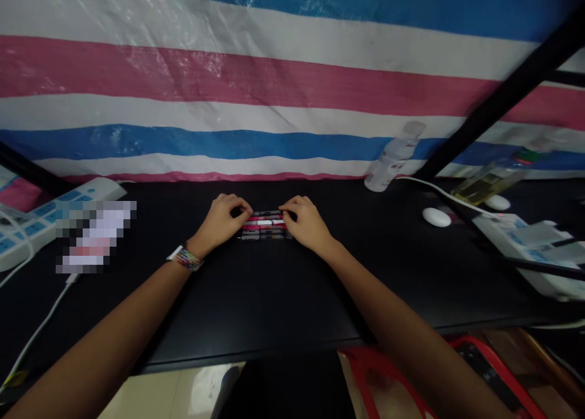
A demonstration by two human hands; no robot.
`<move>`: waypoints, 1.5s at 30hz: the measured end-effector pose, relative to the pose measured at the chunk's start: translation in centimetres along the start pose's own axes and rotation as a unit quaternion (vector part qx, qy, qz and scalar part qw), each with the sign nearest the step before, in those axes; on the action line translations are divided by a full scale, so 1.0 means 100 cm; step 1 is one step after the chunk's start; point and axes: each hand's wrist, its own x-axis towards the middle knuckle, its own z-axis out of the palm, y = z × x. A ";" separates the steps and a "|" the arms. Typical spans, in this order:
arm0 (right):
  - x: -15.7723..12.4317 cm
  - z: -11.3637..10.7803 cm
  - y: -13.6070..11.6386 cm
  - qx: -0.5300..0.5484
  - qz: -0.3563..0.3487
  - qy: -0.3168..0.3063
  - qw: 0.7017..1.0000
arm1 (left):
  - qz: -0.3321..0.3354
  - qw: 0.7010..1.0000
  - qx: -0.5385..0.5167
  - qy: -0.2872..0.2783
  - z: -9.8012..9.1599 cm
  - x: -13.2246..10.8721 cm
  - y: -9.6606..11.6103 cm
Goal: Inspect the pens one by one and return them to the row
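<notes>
Several pens (264, 223) lie side by side in a flat row on the black tabletop, some with dark parts, some red or pink, one with a white section. At the row's left end is my left hand (225, 219), a wristband on its wrist, with thumb and forefinger pinched at the tip of the farthest pens. My right hand (305, 221) pinches the opposite end in the same way. The fingers of both hands hide the pen ends, so the exact contact is hard to see.
A phone (98, 233) on a cable and a power strip (59, 215) lie left. To the right are a white bottle (393, 160), a white mouse-like object (436, 217), a bottle of yellowish liquid (491, 178) and another power strip (516, 242). A striped sheet (274, 84) hangs behind.
</notes>
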 end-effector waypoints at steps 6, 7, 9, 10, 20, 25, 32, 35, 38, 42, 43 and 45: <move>-0.002 -0.002 -0.002 -0.005 -0.003 -0.003 1.000 | 0.007 1.000 0.005 0.017 0.000 -0.001 0.003; -0.001 -0.001 -0.001 0.000 0.001 0.000 1.000 | -0.003 1.000 -0.015 0.022 0.001 -0.001 0.004; -0.001 0.002 -0.001 0.029 0.019 0.022 0.999 | -0.034 0.996 -0.072 0.043 0.005 -0.001 0.007; -0.001 0.005 -0.001 0.054 0.034 0.040 0.997 | -0.056 0.992 -0.102 0.057 0.008 -0.002 0.010; 0.000 0.042 -0.009 0.284 0.106 0.110 0.947 | -0.121 0.961 -0.230 0.099 0.031 -0.006 0.038; 0.001 0.035 -0.009 0.288 0.100 0.100 0.947 | -0.163 0.929 -0.314 0.111 0.028 -0.004 0.036; 0.002 0.034 -0.010 0.286 0.098 0.098 0.948 | -0.169 0.912 -0.350 0.129 0.028 -0.002 0.029; 0.002 0.032 -0.008 0.294 0.104 0.097 0.945 | -0.159 0.914 -0.345 0.146 0.028 0.000 0.024; 0.001 0.029 -0.006 0.295 0.109 0.105 0.944 | -0.147 0.919 -0.334 0.151 0.029 0.001 0.021; 0.002 0.029 -0.006 0.313 0.111 0.094 0.939 | -0.139 0.911 -0.364 0.135 0.030 0.000 0.021; 0.002 0.029 -0.007 0.318 0.109 0.090 0.938 | -0.140 0.909 -0.371 0.130 0.031 0.000 0.021; 0.003 0.031 -0.006 0.323 0.103 0.087 0.937 | -0.143 0.906 -0.377 0.126 0.031 0.000 0.022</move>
